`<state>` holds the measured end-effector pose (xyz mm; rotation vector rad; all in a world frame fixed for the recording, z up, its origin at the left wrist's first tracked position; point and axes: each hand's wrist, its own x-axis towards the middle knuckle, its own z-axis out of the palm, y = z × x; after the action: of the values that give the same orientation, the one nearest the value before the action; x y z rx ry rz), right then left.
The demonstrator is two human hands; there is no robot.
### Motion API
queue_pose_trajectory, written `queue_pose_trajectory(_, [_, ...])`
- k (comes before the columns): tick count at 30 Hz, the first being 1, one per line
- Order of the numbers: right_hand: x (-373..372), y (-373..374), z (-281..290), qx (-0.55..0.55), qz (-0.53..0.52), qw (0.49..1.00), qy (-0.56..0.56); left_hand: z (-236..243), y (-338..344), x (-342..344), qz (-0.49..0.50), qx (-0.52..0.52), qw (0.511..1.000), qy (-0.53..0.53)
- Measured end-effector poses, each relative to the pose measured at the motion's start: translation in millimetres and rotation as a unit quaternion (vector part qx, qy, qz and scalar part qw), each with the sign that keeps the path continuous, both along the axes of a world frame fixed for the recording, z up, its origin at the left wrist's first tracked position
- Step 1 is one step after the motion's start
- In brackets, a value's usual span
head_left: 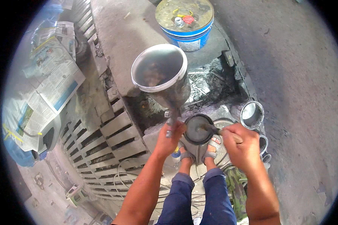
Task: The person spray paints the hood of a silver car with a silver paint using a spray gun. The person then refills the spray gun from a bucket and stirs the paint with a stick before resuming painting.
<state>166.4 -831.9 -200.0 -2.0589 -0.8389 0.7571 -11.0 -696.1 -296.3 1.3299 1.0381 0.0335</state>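
My left hand (170,135) is closed around the lower end of a large funnel-shaped cup (180,92) with a pale rim, where metal fittings show; it looks like a hopper spray gun. The cup tilts so its open mouth faces up, and its inside is stained reddish-brown at the bottom. My right hand (242,144) grips a brush (218,131) by its light handle. The brush's dark head reaches over a round black-rimmed pot (186,131) with grey contents. The pot sits between my hands, just beyond my sandalled feet; my left fingertips come close to its edge.
A blue pail (202,39) stands beyond the cup, with a small bottle top and a red cap on its lid. Open tins (252,114) stand at right. Newspaper-and-plastic-covered bodywork (45,82) is at left, beside a slatted floor grate (105,140). Hoses (120,176) lie near my feet.
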Motion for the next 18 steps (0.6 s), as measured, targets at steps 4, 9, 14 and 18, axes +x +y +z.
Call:
queue_pose_trajectory(4, [-1.8, -7.0, -4.5, -0.03, 0.0, 1.0, 0.01, -7.8, -3.2, -2.7, 0.008, -0.012, 1.0, -0.025])
queue_pose_trajectory(9, [-4.3, 2.3, 1.3, -0.027, -0.067, 0.986, 0.152, 3.7, -4.5, 3.6, 0.013, 0.004, 1.0, -0.019])
queue_pose_trajectory(14, [-5.1, -15.3, -2.2, -0.075, -0.017, 0.99, 0.119, -8.7, -4.7, -2.8, 0.01, 0.027, 0.998, -0.052])
queue_pose_trajectory(18, [-1.2, -0.4, 7.2, -0.053, -0.041, 0.987, 0.147, -3.3, -2.0, 1.9, -0.021, 0.058, 0.998, -0.034])
